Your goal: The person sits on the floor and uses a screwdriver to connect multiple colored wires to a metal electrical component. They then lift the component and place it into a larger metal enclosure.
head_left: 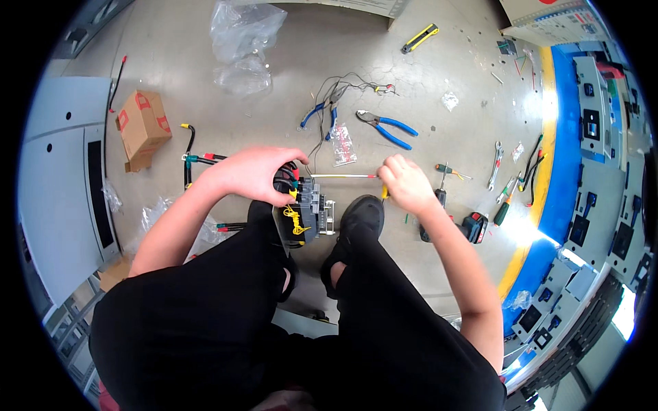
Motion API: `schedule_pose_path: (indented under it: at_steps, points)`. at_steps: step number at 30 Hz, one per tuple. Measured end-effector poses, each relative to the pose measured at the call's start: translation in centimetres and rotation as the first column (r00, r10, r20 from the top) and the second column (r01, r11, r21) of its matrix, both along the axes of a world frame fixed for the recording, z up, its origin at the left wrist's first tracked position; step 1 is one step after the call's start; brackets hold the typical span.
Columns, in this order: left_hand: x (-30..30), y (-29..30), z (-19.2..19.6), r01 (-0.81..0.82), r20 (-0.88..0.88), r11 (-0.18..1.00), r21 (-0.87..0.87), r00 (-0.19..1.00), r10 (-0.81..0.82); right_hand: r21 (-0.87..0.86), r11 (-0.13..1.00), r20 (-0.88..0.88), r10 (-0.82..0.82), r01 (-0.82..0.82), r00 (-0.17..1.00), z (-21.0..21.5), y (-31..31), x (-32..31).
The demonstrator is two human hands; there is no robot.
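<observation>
Between my shoes on the floor stands a dark grey and black electrical device point(312, 209), likely a circuit breaker, with a row of terminals on its right side. A bundle of thin yellow wire point(295, 220) hangs on it. My left hand point(255, 175) curls round thick black cables point(284, 179) with red and green sleeves at the device's upper left. To the right, my right hand point(406, 183) is closed round what looks like a screwdriver point(346, 176); its long thin shaft points left, reaching the device's top edge. A bit of yellow shows below that hand.
Beyond the hands lie blue-handled cutters point(391, 129), blue-handled pliers point(333, 103) among thin wires, and a yellow utility knife point(419, 39). A cordless drill point(473, 226) and wrench point(495, 166) lie right. A cardboard box point(144, 129) and grey cabinet point(65, 178) stand left.
</observation>
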State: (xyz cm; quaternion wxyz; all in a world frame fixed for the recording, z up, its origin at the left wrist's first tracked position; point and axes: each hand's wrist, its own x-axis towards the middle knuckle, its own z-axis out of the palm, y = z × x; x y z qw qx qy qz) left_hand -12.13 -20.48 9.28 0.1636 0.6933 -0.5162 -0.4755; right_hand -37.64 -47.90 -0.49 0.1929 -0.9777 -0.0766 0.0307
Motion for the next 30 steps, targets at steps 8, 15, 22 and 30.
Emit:
schedule_pose_path:
  at_steps: [8,15,22,30]
  points:
    - [0.5,0.0,-0.9,-0.077,-0.087,0.996,0.037,0.993,0.08,-0.126,0.88,-0.197,-0.474,0.457,0.858,-2.4,-0.6,-3.8]
    - [1.3,1.8,-2.9,-0.16,-0.117,0.987,0.023,0.98,0.161,0.277,0.83,-0.155,-0.458,0.484,0.875,0.3,7.7,2.6]
    - [1.9,1.3,-2.3,-0.318,-0.3,0.933,0.166,0.885,0.356,0.762,0.457,-0.447,-0.142,0.459,0.883,2.5,14.8,9.5]
    - [1.4,5.1,1.6,-0.515,0.032,0.785,-0.344,0.829,0.558,0.824,0.324,-0.399,-0.251,0.465,0.882,-0.4,16.1,7.2]
